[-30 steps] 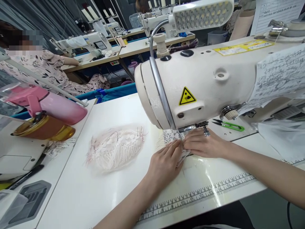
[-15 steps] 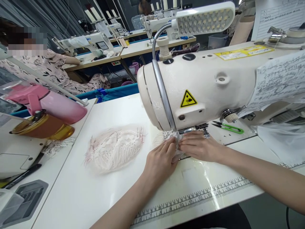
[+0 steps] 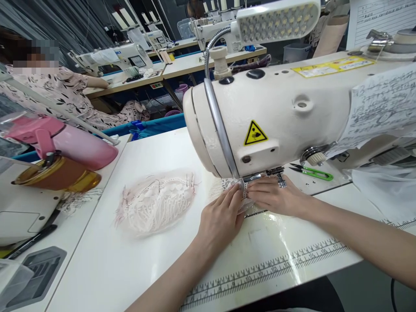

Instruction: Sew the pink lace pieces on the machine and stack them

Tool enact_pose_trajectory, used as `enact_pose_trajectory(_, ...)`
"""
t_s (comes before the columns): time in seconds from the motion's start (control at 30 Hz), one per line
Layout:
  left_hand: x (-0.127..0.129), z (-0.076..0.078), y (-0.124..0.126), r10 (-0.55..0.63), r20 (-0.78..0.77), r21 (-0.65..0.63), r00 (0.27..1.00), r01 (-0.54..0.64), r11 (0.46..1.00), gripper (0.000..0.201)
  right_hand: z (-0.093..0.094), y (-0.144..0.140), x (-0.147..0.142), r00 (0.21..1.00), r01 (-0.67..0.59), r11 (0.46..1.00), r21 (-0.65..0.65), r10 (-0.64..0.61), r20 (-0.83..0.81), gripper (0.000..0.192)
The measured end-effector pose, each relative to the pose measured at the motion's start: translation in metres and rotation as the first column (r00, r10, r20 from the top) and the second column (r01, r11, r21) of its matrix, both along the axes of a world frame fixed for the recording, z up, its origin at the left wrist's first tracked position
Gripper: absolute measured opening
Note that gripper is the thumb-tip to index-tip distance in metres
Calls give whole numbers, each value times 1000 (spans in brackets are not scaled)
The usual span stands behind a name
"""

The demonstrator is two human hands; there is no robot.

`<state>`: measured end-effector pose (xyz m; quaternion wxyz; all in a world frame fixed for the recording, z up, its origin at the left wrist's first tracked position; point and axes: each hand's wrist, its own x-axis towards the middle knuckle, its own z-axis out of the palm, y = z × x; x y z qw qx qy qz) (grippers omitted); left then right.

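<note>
Under the head of a white sewing machine [image 3: 273, 117] lies a piece of white lace fabric [image 3: 246, 203], most of it covered by fingers and the machine. My left hand [image 3: 221, 213] is on the left of the lace, its fingers bent and closed together on it near the presser foot. From the right, my right hand [image 3: 277, 195] holds the same lace, fingers together beside the metal parts below the needle bar. The needle tip is hidden. Another lace piece [image 3: 159, 203] with loose reddish threads lies flat on the table to the left.
Green thread snips [image 3: 312, 171] lie right of the needle area. A printed ruler [image 3: 260, 277] runs along the front edge. At left stand a pink bottle [image 3: 78, 143] and an amber cup [image 3: 58, 173]. A lamp [image 3: 279, 21] hangs overhead. Another person [image 3: 71, 95] sits beyond.
My right hand has slid slightly right, so a little more lace shows between my hands. My left hand stays almost in place. The view has shifted slightly.
</note>
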<state>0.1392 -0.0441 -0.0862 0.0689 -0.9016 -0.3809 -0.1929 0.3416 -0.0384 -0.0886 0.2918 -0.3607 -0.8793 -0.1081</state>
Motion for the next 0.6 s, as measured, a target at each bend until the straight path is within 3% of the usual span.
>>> enact_pose_trajectory(0.1,0,-1,1,-16,-33,31,999,17,999,39,-3,3,1,1000,-16,1000,-19,16,-10,26)
enact_pose_trajectory(0.27,-1,-3,2,-49,-48,71,998,52,996,38,-5,5,4,1000,25,996,90,-26,5,27)
enact_pose_trajectory(0.6,2,-2,3,-65,-52,48,997,67,997,39,16,4,6,986,68,997,-34,-62,152,29)
